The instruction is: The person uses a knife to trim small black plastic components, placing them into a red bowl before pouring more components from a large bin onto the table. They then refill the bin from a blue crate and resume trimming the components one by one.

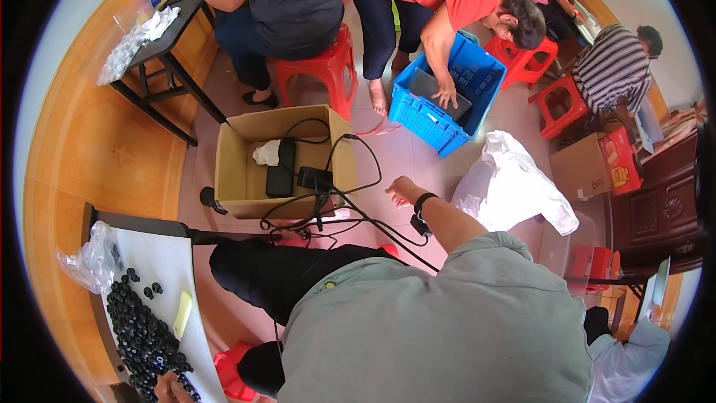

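Observation:
My right hand (403, 191) is held out in the air beside an open cardboard box (224, 151). Its fingers are curled in, and I see nothing in them; a dark band circles the wrist. Black cables (363, 215) hang over the box edge close to this hand. Of my left hand (171, 388), only some bent fingers show at the lower rim. They touch the near end of a heap of small black round parts (143, 328) on a white tabletop (153, 250); whatever they pinch is hidden. A pale yellow-handled tool (182, 315) lies beside the heap.
The box holds black power adapters (281, 172) and a white crumpled piece (266, 152). A clear plastic bag (91, 261) rests on the table. Ahead, a person in red reaches into a blue crate (429, 121). A white sack (501, 183) and red stools (317, 75) stand around.

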`<state>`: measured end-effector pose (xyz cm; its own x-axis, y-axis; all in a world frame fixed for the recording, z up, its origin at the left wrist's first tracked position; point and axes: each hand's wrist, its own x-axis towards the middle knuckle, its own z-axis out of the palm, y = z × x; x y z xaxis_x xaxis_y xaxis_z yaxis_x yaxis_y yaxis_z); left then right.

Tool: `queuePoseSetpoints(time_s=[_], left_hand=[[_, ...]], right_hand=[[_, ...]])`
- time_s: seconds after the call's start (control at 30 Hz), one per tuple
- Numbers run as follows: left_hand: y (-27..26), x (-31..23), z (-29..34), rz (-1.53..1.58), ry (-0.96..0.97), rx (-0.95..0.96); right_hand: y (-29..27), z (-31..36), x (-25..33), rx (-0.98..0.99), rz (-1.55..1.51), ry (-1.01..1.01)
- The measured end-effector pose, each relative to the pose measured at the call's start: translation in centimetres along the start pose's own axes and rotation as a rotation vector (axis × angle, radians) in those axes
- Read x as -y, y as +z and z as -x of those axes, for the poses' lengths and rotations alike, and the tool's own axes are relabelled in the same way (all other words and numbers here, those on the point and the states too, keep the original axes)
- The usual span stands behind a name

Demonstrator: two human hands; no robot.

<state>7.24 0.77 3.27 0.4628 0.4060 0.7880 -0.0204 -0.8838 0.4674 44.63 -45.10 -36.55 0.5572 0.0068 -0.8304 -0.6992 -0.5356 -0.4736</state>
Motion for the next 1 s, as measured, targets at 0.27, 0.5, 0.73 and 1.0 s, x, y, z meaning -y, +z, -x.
queuePoseSetpoints(time_s=[0.27, 0.5, 0.73, 1.0], left_hand=[[0.1, -0.3, -0.1, -0.017, 0.007, -0.016], [0.1, -0.8, -0.1, -0.075, 0.012, -0.026], [0.6, -0.8, -0.4, -0.017, 0.003, -0.019], [1.9, -1.3, -1.6, 0.067, 0.105, -0.04]], right_hand=[[-0.9, -0.4, 0.0, -0.009, 0.044, 0.022], [-1.4, -0.7, 0.3, -0.028, 0.032, 0.061], [-1.2, -1.9, -0.3, 0.005, 0.116, 0.083], [-2.8, -1.6, -0.1, 0.001, 0.023, 0.129]])
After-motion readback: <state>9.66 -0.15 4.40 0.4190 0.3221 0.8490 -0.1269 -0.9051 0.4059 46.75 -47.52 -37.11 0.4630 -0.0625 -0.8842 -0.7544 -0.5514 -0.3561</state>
